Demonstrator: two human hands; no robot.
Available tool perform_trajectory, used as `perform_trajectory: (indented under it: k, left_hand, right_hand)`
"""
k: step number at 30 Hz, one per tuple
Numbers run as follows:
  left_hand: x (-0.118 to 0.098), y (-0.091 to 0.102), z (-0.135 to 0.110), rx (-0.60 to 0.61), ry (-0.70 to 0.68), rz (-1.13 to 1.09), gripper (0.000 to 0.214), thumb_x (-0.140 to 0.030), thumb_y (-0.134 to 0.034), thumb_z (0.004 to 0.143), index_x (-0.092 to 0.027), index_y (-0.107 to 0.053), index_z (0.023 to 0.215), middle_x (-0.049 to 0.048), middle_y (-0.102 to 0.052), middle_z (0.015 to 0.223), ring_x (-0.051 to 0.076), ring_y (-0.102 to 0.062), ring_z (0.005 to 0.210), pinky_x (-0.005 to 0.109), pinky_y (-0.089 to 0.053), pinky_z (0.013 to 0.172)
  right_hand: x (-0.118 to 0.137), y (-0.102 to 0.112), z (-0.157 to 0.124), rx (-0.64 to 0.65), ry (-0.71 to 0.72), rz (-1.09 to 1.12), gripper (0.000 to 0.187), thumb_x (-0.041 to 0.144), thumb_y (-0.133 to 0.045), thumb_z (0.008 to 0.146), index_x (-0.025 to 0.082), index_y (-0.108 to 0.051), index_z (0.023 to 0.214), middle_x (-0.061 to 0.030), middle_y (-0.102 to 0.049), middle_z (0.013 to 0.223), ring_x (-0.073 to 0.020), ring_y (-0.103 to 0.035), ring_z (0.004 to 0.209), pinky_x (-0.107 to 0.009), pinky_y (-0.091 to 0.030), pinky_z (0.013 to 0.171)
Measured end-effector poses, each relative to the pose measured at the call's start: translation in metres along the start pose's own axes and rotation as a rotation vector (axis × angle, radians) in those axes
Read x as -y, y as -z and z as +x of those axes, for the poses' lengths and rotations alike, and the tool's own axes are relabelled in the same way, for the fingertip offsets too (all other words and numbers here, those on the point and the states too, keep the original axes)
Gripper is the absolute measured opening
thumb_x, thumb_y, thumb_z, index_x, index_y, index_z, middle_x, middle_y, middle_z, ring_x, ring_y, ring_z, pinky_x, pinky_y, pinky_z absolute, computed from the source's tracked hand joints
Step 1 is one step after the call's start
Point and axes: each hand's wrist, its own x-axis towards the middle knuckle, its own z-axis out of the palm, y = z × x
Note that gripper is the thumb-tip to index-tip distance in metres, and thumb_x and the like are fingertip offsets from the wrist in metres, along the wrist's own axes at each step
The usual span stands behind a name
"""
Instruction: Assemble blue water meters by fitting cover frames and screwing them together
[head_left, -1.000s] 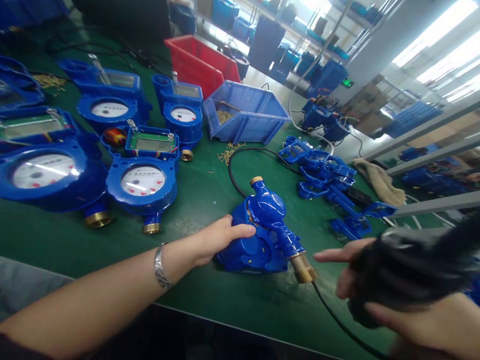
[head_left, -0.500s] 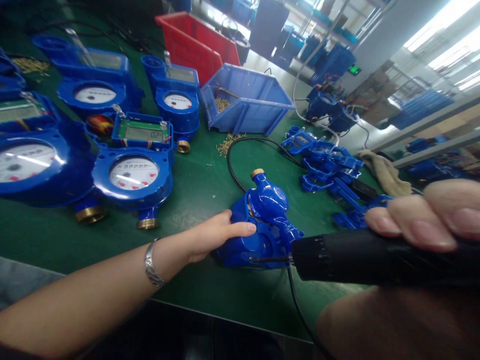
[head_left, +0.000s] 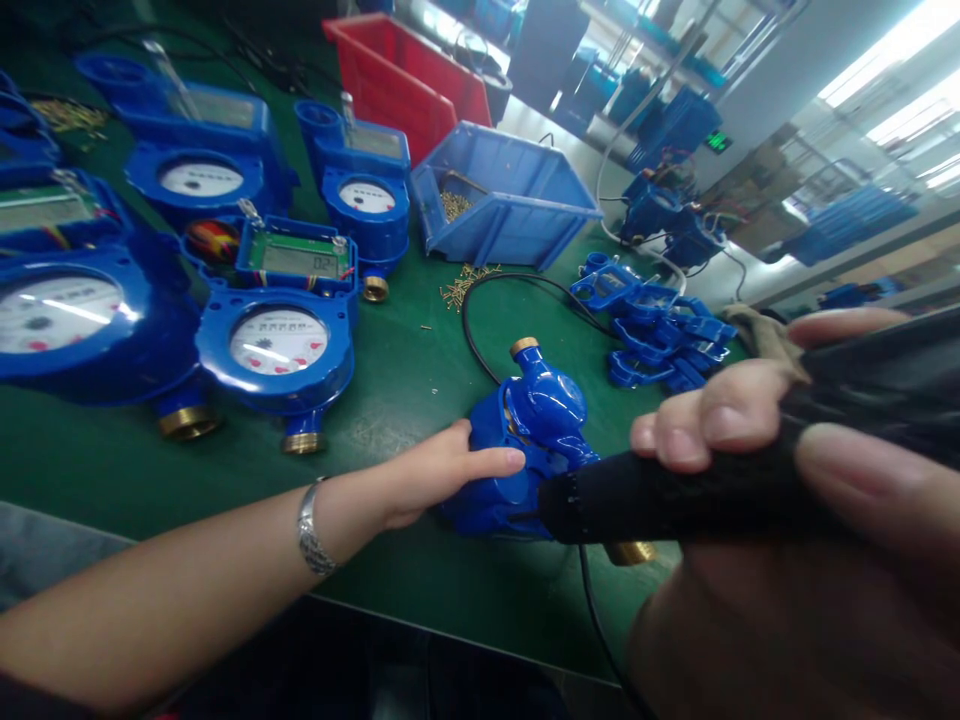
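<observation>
On the green table lies a blue water meter turned on its side, a brass threaded end at its top and another at lower right. My left hand grips its casing, thumb laid across the near face. My right hand is wrapped around a black electric screwdriver, which points left at the meter. The tool's nose is close to the casing and covers part of it. Its bit tip is hard to make out against the blue.
Several upright water meters stand on the left. A light-blue bin holds small brass screws, with loose screws spilled before it. Behind it sits a red bin. Blue plastic frames are heaped at right; a black cable curves past the meter.
The screwdriver has moved left, its nose now much nearer the meter casing. The fingers of my right hand have shifted along it. My left hand keeps its hold; the view has shifted slightly.
</observation>
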Motion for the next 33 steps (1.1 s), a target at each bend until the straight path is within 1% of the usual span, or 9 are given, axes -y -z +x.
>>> perform_trajectory:
  k: [6, 10, 15, 23, 25, 27, 29, 31, 33]
  left_hand:
    - [0.005, -0.008, 0.0, -0.083, -0.05, -0.008, 0.051, -0.028, -0.071, 0.063, -0.012, -0.06, 0.11, 0.011, -0.07, 0.105, 0.029, -0.063, 0.1, 0.038, -0.048, 0.087]
    - [0.009, -0.012, 0.002, -0.156, -0.071, -0.007, 0.049, -0.029, -0.069, 0.06, -0.012, -0.06, 0.105, 0.0107, -0.071, 0.101, 0.029, -0.064, 0.095, 0.037, -0.049, 0.083]
    - [0.009, -0.013, 0.003, -0.227, -0.039, 0.034, 0.06, -0.03, -0.068, 0.06, -0.01, -0.052, 0.113, 0.0149, -0.067, 0.108, 0.03, -0.062, 0.098, 0.04, -0.048, 0.084]
    - [0.011, -0.013, 0.003, -0.253, -0.008, 0.053, 0.059, -0.031, -0.069, 0.058, -0.012, -0.052, 0.11, 0.0141, -0.067, 0.105, 0.03, -0.062, 0.096, 0.04, -0.048, 0.084]
    - [0.009, -0.013, 0.003, -0.214, -0.023, 0.076, 0.055, -0.033, -0.068, 0.059, -0.012, -0.055, 0.109, 0.0128, -0.068, 0.105, 0.029, -0.062, 0.097, 0.038, -0.048, 0.084]
    - [0.006, -0.013, 0.003, -0.151, -0.062, 0.188, 0.049, -0.037, -0.064, 0.065, -0.013, -0.059, 0.108, 0.0104, -0.069, 0.105, 0.028, -0.062, 0.097, 0.035, -0.048, 0.083]
    - [0.0, -0.01, 0.002, -0.163, -0.093, 0.456, 0.044, -0.044, -0.054, 0.075, -0.013, -0.062, 0.105, 0.0095, -0.071, 0.098, 0.026, -0.065, 0.091, 0.034, -0.05, 0.077]
    - [-0.007, -0.006, 0.003, -0.277, -0.116, 0.753, 0.047, -0.052, -0.044, 0.082, -0.013, -0.066, 0.095, 0.0103, -0.071, 0.087, 0.027, -0.066, 0.084, 0.035, -0.05, 0.073]
    - [-0.016, 0.0, 0.006, -0.442, -0.166, 0.958, 0.046, -0.053, -0.044, 0.083, -0.014, -0.068, 0.087, 0.013, -0.069, 0.089, 0.032, -0.063, 0.092, 0.038, -0.047, 0.08]
  right_hand:
    - [-0.02, -0.004, -0.009, -0.056, -0.031, 0.227, 0.025, 0.011, -0.059, 0.071, 0.022, -0.053, 0.093, 0.0031, -0.058, 0.064, -0.0134, -0.056, 0.056, -0.032, -0.049, 0.061]
    - [-0.025, -0.006, -0.01, -0.07, -0.024, 0.248, 0.023, 0.01, -0.06, 0.071, 0.02, -0.053, 0.09, 0.0036, -0.058, 0.062, -0.0119, -0.055, 0.053, -0.03, -0.047, 0.058]
    - [-0.028, -0.007, -0.011, -0.067, -0.016, 0.253, 0.02, 0.015, -0.061, 0.074, 0.021, -0.054, 0.091, 0.0038, -0.057, 0.062, -0.0119, -0.055, 0.052, -0.03, -0.047, 0.055]
    - [-0.033, -0.003, -0.015, 0.003, 0.014, 0.279, 0.019, 0.018, -0.06, 0.079, 0.021, -0.054, 0.097, 0.003, -0.058, 0.065, -0.0122, -0.056, 0.056, -0.031, -0.05, 0.058]
    - [-0.033, -0.001, -0.015, 0.01, 0.013, 0.278, 0.022, 0.018, -0.06, 0.079, 0.021, -0.053, 0.099, 0.0036, -0.058, 0.065, -0.012, -0.056, 0.057, -0.031, -0.049, 0.059]
    - [-0.033, 0.0, -0.015, 0.016, 0.004, 0.268, 0.025, 0.017, -0.06, 0.079, 0.022, -0.052, 0.101, 0.0041, -0.058, 0.065, -0.0119, -0.055, 0.057, -0.031, -0.049, 0.061]
    - [-0.033, 0.001, -0.015, 0.033, -0.003, 0.27, 0.027, 0.017, -0.061, 0.078, 0.022, -0.051, 0.103, 0.0043, -0.058, 0.065, -0.0121, -0.055, 0.057, -0.031, -0.048, 0.061]
    - [-0.034, 0.002, -0.014, 0.052, -0.011, 0.285, 0.03, 0.017, -0.062, 0.076, 0.023, -0.051, 0.103, 0.0043, -0.058, 0.065, -0.0128, -0.056, 0.057, -0.032, -0.048, 0.061]
    - [-0.034, 0.003, -0.013, 0.069, -0.015, 0.301, 0.031, 0.017, -0.063, 0.075, 0.023, -0.051, 0.103, 0.0043, -0.059, 0.065, -0.0135, -0.056, 0.057, -0.032, -0.047, 0.06]
